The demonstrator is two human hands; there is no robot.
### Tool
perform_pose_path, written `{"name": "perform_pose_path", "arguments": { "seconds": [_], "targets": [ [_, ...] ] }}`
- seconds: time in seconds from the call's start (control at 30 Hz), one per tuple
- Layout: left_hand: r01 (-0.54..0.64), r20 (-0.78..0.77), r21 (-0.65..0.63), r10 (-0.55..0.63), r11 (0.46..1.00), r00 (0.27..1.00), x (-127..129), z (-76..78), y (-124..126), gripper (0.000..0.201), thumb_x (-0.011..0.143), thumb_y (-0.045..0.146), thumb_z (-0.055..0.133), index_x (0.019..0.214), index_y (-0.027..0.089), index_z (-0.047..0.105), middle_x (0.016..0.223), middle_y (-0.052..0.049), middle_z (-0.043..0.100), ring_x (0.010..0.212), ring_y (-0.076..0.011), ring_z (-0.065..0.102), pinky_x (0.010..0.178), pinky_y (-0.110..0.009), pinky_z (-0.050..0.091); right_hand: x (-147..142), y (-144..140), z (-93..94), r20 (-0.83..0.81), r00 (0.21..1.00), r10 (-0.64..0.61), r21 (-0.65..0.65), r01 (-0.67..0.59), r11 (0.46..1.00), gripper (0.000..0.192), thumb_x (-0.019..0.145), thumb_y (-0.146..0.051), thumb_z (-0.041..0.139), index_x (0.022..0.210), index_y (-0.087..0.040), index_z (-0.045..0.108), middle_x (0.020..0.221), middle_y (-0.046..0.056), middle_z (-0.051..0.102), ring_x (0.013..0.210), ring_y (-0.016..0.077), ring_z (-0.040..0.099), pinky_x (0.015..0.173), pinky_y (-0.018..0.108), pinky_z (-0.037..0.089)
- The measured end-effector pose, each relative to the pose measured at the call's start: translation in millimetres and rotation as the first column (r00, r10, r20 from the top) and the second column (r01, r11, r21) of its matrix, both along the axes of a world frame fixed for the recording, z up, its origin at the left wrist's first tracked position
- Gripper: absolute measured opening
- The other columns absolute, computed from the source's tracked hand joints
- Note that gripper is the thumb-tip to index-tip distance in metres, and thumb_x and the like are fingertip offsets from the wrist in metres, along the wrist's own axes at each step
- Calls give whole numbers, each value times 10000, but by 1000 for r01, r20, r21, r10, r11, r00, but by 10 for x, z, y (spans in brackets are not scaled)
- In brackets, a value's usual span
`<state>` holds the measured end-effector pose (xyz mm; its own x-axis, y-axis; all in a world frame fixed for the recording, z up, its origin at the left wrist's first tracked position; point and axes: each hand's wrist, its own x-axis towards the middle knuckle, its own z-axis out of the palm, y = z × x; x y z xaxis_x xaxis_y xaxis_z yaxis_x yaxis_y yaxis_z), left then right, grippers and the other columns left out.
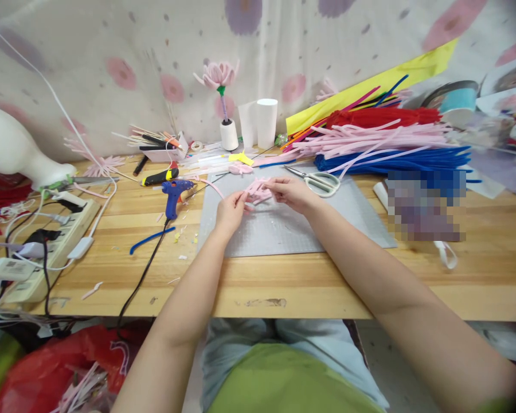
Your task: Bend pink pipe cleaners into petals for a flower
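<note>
Over the grey cutting mat (284, 235), my left hand (232, 211) pinches one side of a cluster of pink pipe cleaners (258, 191). From the other side, my right hand (293, 194) has its fingers closed on the same cluster. Just behind it lies another small pink pipe-cleaner piece (241, 168). White-handled scissors (322, 182) rest on the mat beyond my right hand. Left of the mat is a blue glue gun (175, 198), its cord running off the table's front edge. A finished-looking pink flower (219, 77) stands upright in a white holder (229, 135) at the back.
Bundles of pink (370, 140), red (382, 117) and blue pipe cleaners (395, 160) are piled at the back right. A power strip (55, 252) with tangled cables occupies the left. A yellow-black utility knife (160, 176) and a loose blue pipe cleaner (151, 239) lie near the glue gun.
</note>
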<state>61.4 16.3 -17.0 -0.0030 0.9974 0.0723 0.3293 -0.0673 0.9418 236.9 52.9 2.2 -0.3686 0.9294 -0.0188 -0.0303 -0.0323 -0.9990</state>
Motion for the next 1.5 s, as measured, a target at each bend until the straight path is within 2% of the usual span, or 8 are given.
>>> {"name": "perform_pose_path", "arguments": {
  "seconds": [0.13,0.23,0.33,0.73,1.1,1.2,1.33,1.5],
  "targets": [
    [85,301,-206,-20,975,953,173,14,-55,301,857,367,459,930,115,607,882,-84,689,638,-131,660,534,-225,507,-6,-20,-7,-169,985,47,-110,-66,992,340,603,-425,728,720,-152,563,541,-60,443,455,33,321,436,204,158],
    [159,419,-278,-29,947,907,257,31,-104,286,850,359,487,931,106,594,877,-90,691,695,-139,674,552,-221,522,-22,-28,-45,-149,988,35,-96,-50,994,341,610,-417,728,755,-157,561,594,-45,494,512,43,405,445,191,186],
    [199,485,-303,-29,932,874,278,35,-127,258,847,328,504,949,111,599,888,-93,694,742,-145,680,560,-208,525,-46,-23,-98,-91,996,2,-59,-7,998,337,616,-426,717,735,-158,551,605,-41,509,516,46,410,452,194,204],
    [186,494,-347,10,919,870,276,-6,-110,211,804,293,581,868,97,625,820,-99,703,692,-144,677,557,-216,521,-134,-72,-75,-24,999,-35,95,37,995,305,614,-405,689,643,-162,507,581,-42,509,518,61,418,501,221,295],
    [160,474,-358,32,920,880,295,14,-123,195,790,268,599,861,88,626,753,-72,691,629,-120,661,554,-211,515,-160,-59,-130,-24,999,-39,148,42,988,306,610,-386,711,635,-172,493,567,-34,535,543,88,483,541,235,367],
    [164,491,-357,35,920,871,284,26,-117,156,774,240,619,801,86,627,666,-36,659,548,-91,626,524,-197,503,-142,-48,-141,-57,998,-17,100,22,995,303,621,-379,717,640,-161,508,567,-38,517,523,67,451,499,210,327],
    [222,570,-374,34,901,821,246,46,-69,121,775,218,620,763,98,635,559,30,573,433,-24,521,479,-153,475,-73,-16,-153,-196,977,80,-88,-99,991,298,675,-424,678,763,-156,579,604,-28,513,517,61,424,436,192,266],
    [333,676,-382,14,862,737,245,64,-21,122,772,237,630,774,116,639,523,59,507,376,14,429,407,-99,420,-16,-4,-144,-360,924,128,-218,-217,951,343,701,-413,667,931,-162,625,659,-16,556,523,56,422,453,190,330]
  ]
}}
